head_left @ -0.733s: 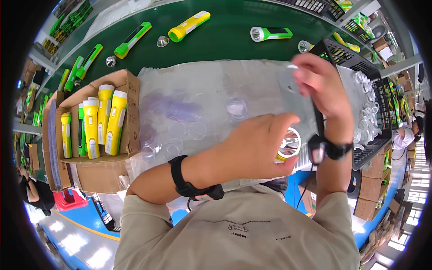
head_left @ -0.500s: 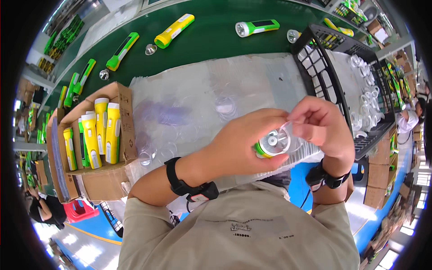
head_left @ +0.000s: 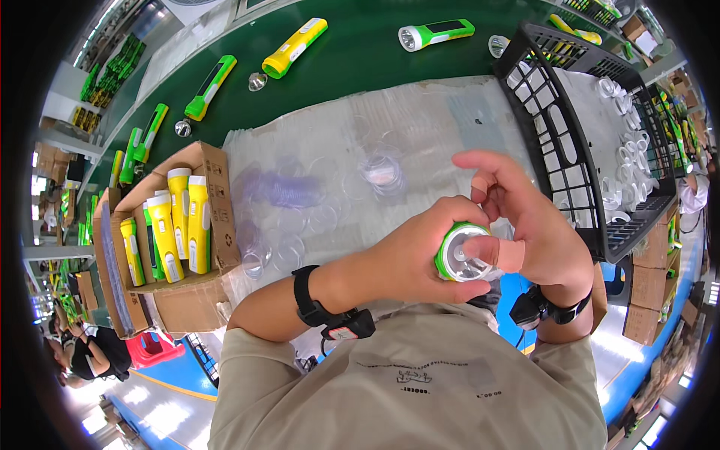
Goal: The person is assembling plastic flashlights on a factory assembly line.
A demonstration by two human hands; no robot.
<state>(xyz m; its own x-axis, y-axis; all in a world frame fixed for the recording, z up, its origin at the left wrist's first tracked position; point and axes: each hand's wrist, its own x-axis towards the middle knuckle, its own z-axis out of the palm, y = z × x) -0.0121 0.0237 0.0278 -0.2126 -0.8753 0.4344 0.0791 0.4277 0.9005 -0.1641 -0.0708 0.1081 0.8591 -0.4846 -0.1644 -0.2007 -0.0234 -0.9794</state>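
My left hand [head_left: 421, 256] is wrapped round a flashlight [head_left: 456, 264], its green-rimmed head turned up and the silver reflector showing. The rest of its body is hidden in the grip. Over that head, the thumb of my right hand [head_left: 538, 234] presses on a clear lens disc [head_left: 474, 268], whose edge is only faintly visible. The right index finger is stretched out to the left and the other fingers are partly bent, with nothing seen gripped between them. Loose clear discs [head_left: 381, 171] lie on the covered work surface beyond my hands.
At left, a cardboard box [head_left: 219, 206] holds several yellow and green flashlights. A black plastic basket [head_left: 596, 217] with white rings [head_left: 634, 161] stands at right. Flashlights [head_left: 295, 49] and loose reflectors [head_left: 257, 81] lie on the green bench [head_left: 352, 56]. A row of clear discs [head_left: 281, 189] lies near the box.
The right fingers have let go of the clear disc's edge, and the thumb has come down onto the flashlight head. The index finger has straightened out. My left hand keeps its hold.
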